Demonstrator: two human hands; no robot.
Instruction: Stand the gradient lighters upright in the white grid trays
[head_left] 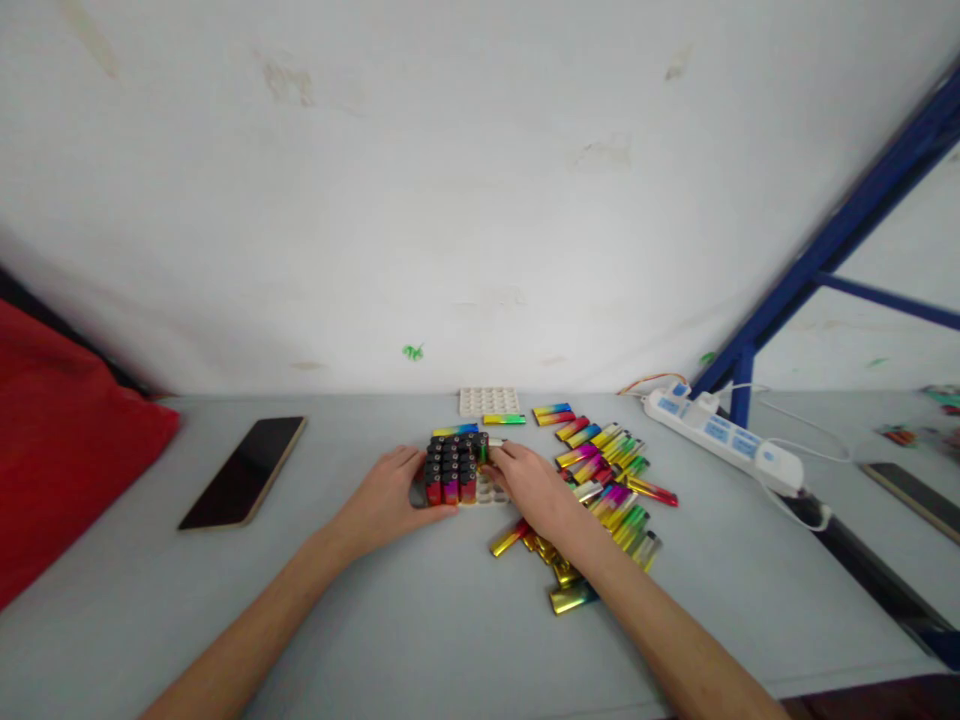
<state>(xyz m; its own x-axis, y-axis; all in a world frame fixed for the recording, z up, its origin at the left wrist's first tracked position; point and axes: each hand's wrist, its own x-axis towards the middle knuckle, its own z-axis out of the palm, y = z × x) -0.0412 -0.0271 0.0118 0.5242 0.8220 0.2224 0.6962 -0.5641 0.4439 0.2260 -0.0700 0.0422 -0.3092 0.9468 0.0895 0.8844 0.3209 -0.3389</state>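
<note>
- Left grip (390, 490) is spread, thumb and fingers curved around the left side of the packed block of upright, black-topped, shiny metallic lighter-like sticks (451, 458).
- Best bet there is a light, steady brace; squeezing hard could tip the row.
- Right grip (525, 475) has its fingertips bunched at the block's far right corner. Can't tell if they're actually pinching the shiny green stick (483, 453) there, since the fingers hide too much.
- For that corner, I'd keep the stick upright and go straight down, no shoving sideways into its neighbours.
- The block sits between both grips, in the white holed tray (493, 490), whose bare holes show under the right grip.
- Loose multicoloured metallic sticks (622, 510) lie on the grey counter (337, 620), right of the tray, partly behind the right forearm.
</note>
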